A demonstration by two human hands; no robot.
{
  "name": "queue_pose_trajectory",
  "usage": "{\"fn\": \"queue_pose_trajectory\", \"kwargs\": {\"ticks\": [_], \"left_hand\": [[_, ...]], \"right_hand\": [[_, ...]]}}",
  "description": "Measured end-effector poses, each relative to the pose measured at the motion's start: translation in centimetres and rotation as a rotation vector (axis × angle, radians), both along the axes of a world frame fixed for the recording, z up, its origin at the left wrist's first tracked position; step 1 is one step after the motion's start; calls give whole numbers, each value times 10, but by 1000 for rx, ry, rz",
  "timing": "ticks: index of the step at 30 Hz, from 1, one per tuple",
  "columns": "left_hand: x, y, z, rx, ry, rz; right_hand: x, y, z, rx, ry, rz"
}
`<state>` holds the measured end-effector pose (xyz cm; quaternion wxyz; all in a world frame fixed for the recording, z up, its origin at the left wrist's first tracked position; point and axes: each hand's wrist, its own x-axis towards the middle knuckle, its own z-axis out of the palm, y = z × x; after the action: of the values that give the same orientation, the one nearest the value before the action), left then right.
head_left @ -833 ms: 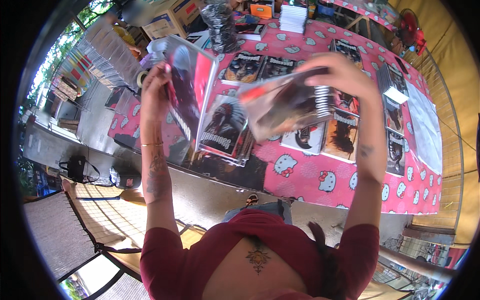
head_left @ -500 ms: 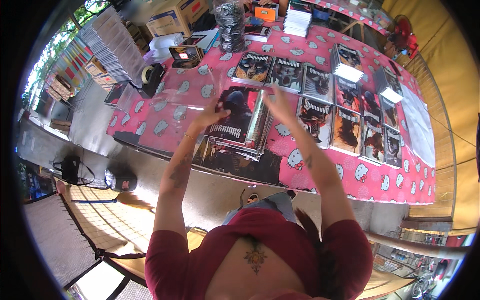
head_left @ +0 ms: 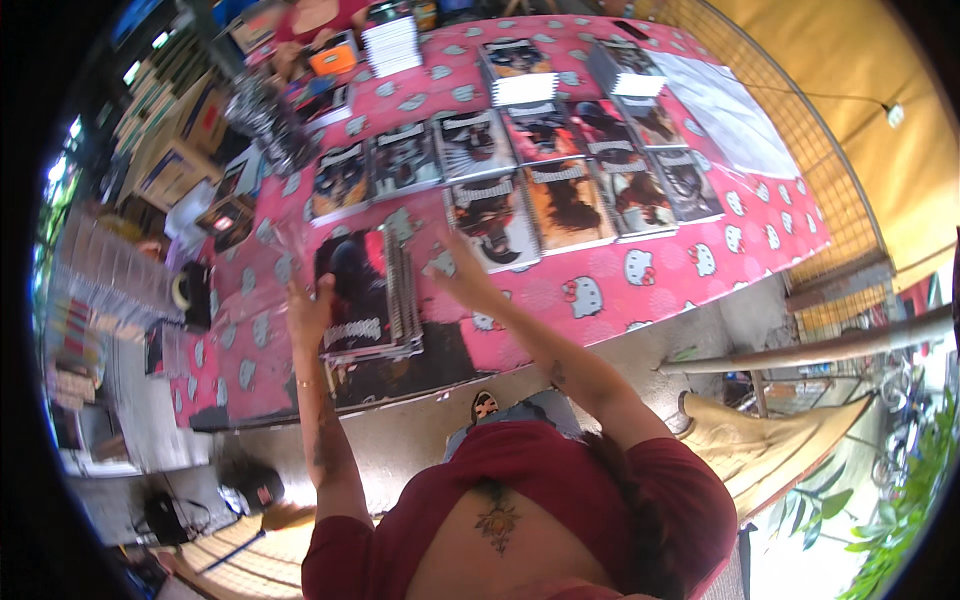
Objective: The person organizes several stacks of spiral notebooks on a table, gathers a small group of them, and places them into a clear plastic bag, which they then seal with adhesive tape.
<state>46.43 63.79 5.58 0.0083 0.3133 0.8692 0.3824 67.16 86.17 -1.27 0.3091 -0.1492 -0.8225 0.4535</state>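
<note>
Two of our hands flank the magazine stack (head_left: 368,295) on the desk (head_left: 640,290): left hand (head_left: 308,312) flat, fingers spread, on its left edge, right hand (head_left: 462,278) open just right, long axis running away from us.

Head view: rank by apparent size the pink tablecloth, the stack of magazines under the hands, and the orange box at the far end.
1. pink tablecloth
2. stack of magazines
3. orange box, though being farther from the camera shrinks it.
</note>
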Motion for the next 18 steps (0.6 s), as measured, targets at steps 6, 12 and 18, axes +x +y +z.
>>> {"fn": "queue_pose_trajectory", "kwargs": {"ticks": [6, 12, 18], "left_hand": [[194, 208, 10, 311, 261, -606], [333, 380, -53, -72, 619, -790], [319, 380, 0, -36, 167, -834]], "right_hand": [[154, 267, 5, 363, -329, -720], [295, 431, -10, 367, -748, -1021], [340, 453, 1, 363, -917, -720]]}}
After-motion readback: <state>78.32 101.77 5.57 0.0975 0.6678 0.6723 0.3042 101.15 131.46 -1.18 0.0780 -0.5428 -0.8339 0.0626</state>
